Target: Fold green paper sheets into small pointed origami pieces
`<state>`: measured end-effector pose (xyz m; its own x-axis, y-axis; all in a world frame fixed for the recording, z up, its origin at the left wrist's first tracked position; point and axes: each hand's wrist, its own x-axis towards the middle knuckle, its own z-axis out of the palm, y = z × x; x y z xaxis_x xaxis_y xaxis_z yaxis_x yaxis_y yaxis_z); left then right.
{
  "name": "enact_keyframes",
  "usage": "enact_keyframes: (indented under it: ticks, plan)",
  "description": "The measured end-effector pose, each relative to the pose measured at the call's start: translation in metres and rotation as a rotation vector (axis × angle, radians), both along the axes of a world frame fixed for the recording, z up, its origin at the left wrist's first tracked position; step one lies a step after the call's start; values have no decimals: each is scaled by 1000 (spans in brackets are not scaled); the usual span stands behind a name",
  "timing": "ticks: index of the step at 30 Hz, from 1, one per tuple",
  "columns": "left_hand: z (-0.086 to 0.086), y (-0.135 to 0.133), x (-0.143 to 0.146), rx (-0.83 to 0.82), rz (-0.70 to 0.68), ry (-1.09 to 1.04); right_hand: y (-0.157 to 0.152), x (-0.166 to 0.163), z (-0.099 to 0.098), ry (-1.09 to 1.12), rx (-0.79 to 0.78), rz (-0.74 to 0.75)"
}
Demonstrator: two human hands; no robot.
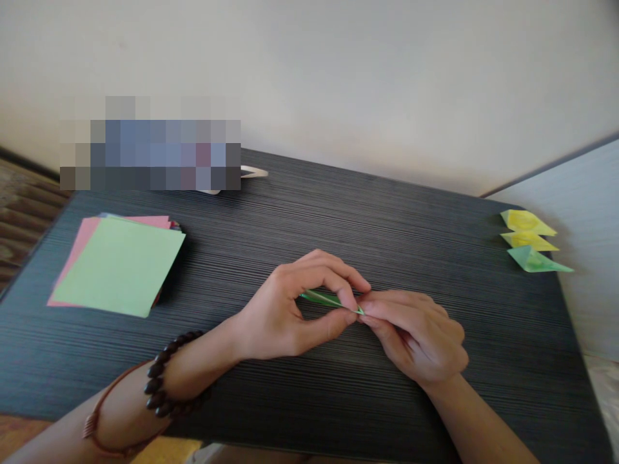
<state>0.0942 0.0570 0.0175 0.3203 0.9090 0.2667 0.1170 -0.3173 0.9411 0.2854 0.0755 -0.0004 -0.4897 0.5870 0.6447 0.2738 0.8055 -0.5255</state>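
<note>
Forearms [471, 415] foremost; left fingers [329, 325], right fingers [394, 314] pinch green paper [319, 297] endwise.

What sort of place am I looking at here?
Probably an indoor workspace, whether home or office I can't tell: a dark, streaked tabletop beside a plain pale wall, with a stack of green and pink square paper.
</note>
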Motion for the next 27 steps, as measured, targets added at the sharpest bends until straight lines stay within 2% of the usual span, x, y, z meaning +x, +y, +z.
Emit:
enact_keyframes:
  ticks: [8,14,20,27]
  plan:
    - [3,2,-2,-150,-47,-47,-3,1,3,-9,-3,-36]
    - [2,2,-1,-243,-34,-65,-4,0,6,17,-25,-21]
    - [-3,-2,0,-330,-17,-176,-4,-1,2,57,0,-20]
    - [2,-2,-1,-421,-10,-220,-4,-2,0,51,-95,-33]
